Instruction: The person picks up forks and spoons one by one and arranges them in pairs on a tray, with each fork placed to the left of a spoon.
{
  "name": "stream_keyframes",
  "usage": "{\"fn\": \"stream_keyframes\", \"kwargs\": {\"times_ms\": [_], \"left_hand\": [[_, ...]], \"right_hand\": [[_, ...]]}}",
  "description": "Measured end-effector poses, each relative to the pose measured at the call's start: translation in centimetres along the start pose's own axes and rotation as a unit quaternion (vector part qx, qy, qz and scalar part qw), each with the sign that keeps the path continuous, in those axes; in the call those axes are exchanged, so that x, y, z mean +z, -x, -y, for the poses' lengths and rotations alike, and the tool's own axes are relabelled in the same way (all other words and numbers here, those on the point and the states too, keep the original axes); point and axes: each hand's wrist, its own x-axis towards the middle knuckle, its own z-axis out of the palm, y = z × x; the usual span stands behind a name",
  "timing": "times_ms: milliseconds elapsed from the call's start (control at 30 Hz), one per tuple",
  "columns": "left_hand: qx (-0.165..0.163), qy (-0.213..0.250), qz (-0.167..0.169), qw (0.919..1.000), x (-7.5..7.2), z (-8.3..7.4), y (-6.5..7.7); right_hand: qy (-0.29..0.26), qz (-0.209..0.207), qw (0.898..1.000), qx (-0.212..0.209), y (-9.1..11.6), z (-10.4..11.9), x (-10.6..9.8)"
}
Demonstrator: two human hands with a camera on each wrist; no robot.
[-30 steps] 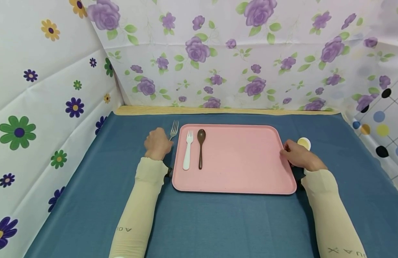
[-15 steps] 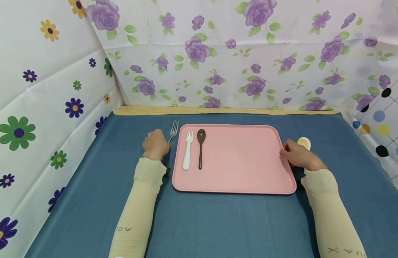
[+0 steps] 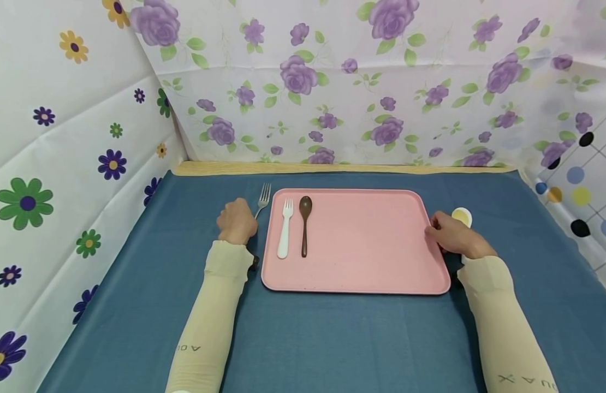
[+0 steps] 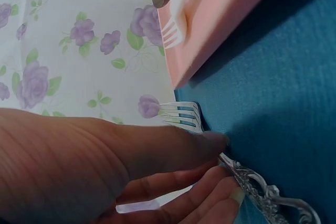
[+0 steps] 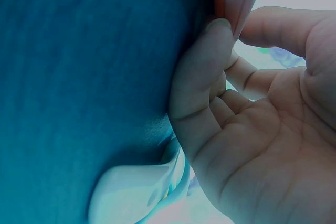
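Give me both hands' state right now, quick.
Left hand: at the metal fork; can't tell if gripping.
Right hand: closed, pinching the edge of the pink tray.

A pink tray (image 3: 372, 240), rectangular and round-cornered, lies flat, long sides running left to right. A silver fork (image 3: 262, 204), ornate-handled, is held just left of it, tines pointing far.
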Motion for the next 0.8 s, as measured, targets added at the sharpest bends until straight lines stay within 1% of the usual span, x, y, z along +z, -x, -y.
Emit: {"fn": "stream_keyframes", "kwargs": {"times_ms": [400,700,800], "left_hand": [[0.012,-0.004,-0.013,0.9998,0.52,0.20,-0.16],[0.025,0.010,-0.038,0.9989,0.78,0.17,-0.18],[0.025,0.014,-0.038,0.9989,0.71,0.15,-0.10]], "right_hand": [[0.006,0.002,1.000,-0.004,-0.31,-0.10,0.06],[0.007,0.003,1.000,0.006,-0.15,-0.08,0.07],[0.006,0.002,1.000,0.007,-0.12,-0.01,0.04]]}}
